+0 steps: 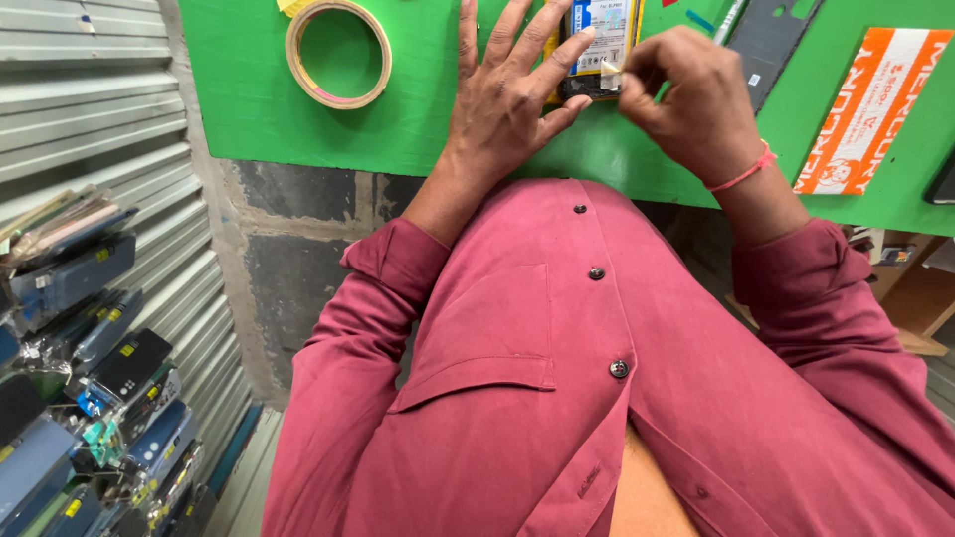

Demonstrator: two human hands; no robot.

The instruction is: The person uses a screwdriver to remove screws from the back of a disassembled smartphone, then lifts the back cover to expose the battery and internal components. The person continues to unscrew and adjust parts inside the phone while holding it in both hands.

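the left hand [507, 94] lies flat and spread on the green tabletop [249, 99], fingers fanned wide, with its index and middle fingertips pressing on the near edge of an opened phone [597, 45] whose battery shows blue and white inside a yellow frame; it grips nothing, it only pins the phone down. the right hand [686, 99] is curled up just beside it, thumb and forefinger pinched together on a small pale strip of tape [610, 75] that sits at the lower right corner of the phone, while the other fingers are folded in toward the palm. a thin pink band [744, 176] circles the right wrist. the phone lies at the far edge of the view, between the two hands, partly cut off by the top of the picture. left of the hands, well apart, a roll of tan tape [338, 52] lies flat on the tabletop. right of the right hand a dark grey phone back cover [771, 40] rests at a slant, and beyond it an orange and white card [872, 104] lies tilted near the table's right end. both forearms come out of rolled sleeves of a dark red buttoned shirt [557, 378] that fills the lower half of the view. at the far left, packaged phone parts [90, 398] are stacked against a grey corrugated shutter [90, 109].
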